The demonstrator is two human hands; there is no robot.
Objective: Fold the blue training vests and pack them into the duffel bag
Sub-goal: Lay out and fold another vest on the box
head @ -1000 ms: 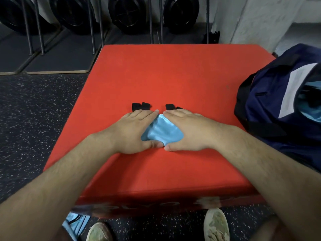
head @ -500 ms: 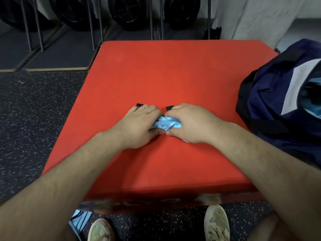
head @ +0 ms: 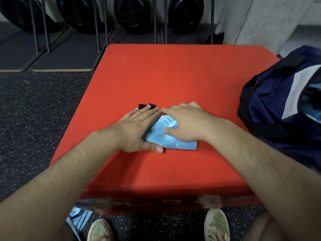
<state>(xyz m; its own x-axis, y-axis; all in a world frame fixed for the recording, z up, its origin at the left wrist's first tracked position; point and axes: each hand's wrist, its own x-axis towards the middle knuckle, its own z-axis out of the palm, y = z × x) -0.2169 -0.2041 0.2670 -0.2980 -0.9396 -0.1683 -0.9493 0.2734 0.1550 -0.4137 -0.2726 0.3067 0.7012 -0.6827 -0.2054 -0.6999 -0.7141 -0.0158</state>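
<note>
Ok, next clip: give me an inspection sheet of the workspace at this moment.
Surface: red padded box, top flat.
Job's things: folded blue vest lying on the box, black straps showing beyond the fingertips; navy duffel bag at the box's right edge, open, light blue fabric inside; more blue cloth on the floor by the feet.
Clutter: nothing seen.
Hands: left hand and right hand both flat, pressing the vest.
Cables: nothing seen.
Surroundings: speckled dark floor; weight plates racked behind.

Left hand and right hand press flat on folded blue vest atop red box; navy duffel bag at right.
</note>
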